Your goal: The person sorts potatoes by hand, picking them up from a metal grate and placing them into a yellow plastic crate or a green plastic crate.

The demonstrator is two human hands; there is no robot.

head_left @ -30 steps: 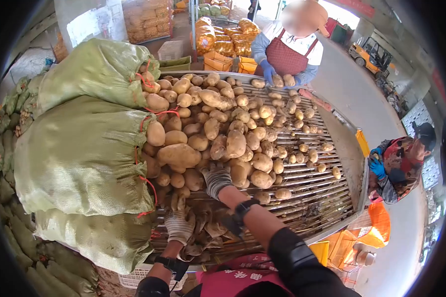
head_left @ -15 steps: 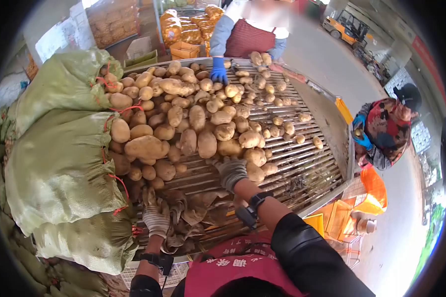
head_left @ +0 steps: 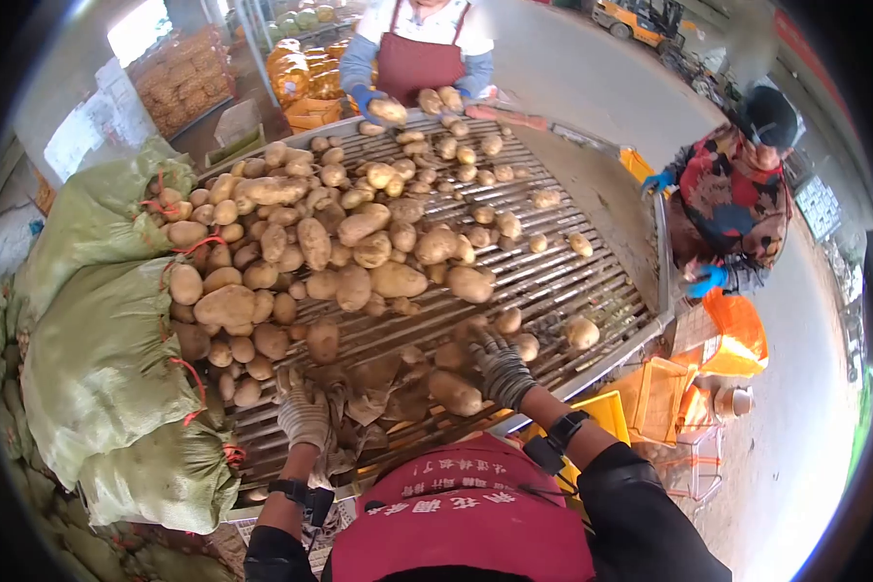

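One wide slatted table [head_left: 601, 291] fills most of what we see, its bars bare in long stretches on the right side and only partly covered nearest us. Bulging green sacks [head_left: 107, 359] lean along its left edge. A co-worker [head_left: 422, 58] stands at the far side, a blue-gloved hand [head_left: 365, 95] closed on a potato; another person [head_left: 732, 194] stands to the right, hands apart, one at the table's rim. Beyond the near right corner sit an orange crate [head_left: 640, 398] and a yellow crate [head_left: 606, 417].

Potatoes [head_left: 312, 242] lie thickest beside the sacks and across the middle, then thin to scattered ones on the right. We judge the work well short of finished: the heap is large, though a good share of the bars shows through.

A crumpled brown cloth [head_left: 367, 388] lies close to us. Our left hand [head_left: 304, 417], in a pale glove, rests beside it with fingers stretched out; we cannot tell whether it pinches the cloth. Our right hand [head_left: 504, 373] has its fingers spread and apart, among a few potatoes, with one long potato [head_left: 454, 393] just beside it. Thin red ties [head_left: 200, 242] show at the sack mouths.
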